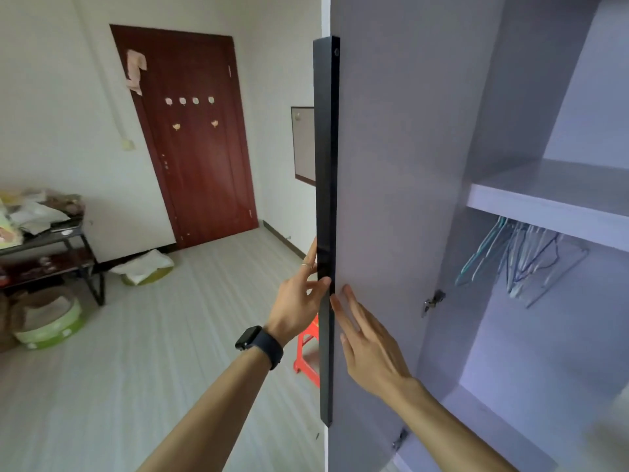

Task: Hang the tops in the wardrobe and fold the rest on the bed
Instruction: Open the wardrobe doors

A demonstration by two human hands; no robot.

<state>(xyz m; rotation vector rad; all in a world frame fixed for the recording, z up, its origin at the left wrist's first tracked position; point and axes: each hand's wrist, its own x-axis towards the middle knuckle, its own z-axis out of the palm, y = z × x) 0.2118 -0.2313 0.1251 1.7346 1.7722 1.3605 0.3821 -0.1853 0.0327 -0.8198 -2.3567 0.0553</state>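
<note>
The wardrobe (510, 97) fills the right side of the view, with its door (391, 165) swung out toward the camera so that the pale inner face shows. A long black handle (326, 165) runs up the door's free edge.

The left hand (299, 301) grasps this handle low down. Its fingers (311, 253) go up behind the strip and the thumb lies across the near face. There is a ring (306, 265) on one finger and a dark watch (260, 345) on the wrist. The right hand (371, 349) is released. It lies flat on the door's inner face just beside the handle, with its fingers straight and spread and their tips pointing up.

Inside the wardrobe, a shelf (544, 206) splits the space. Under it a cluster of thin hangers (520, 257), some teal, some blue and some pale, hangs close together near the shelf's front edge. A metal hinge (434, 301) sits on the side wall at the door's inner edge.

Past the door, a red stool (306, 349) stands on the floor (170, 335), partly hidden by the handle. A brown room door (197, 137) with small hooks closes the far wall. At the left a dark desk (68, 233) carries a heap of bags and papers. Below its front corner a round green tray (51, 328) sits on the floor, and what it contains is unclear. A second tray (149, 267) near the room door has a white sheet over it.
</note>
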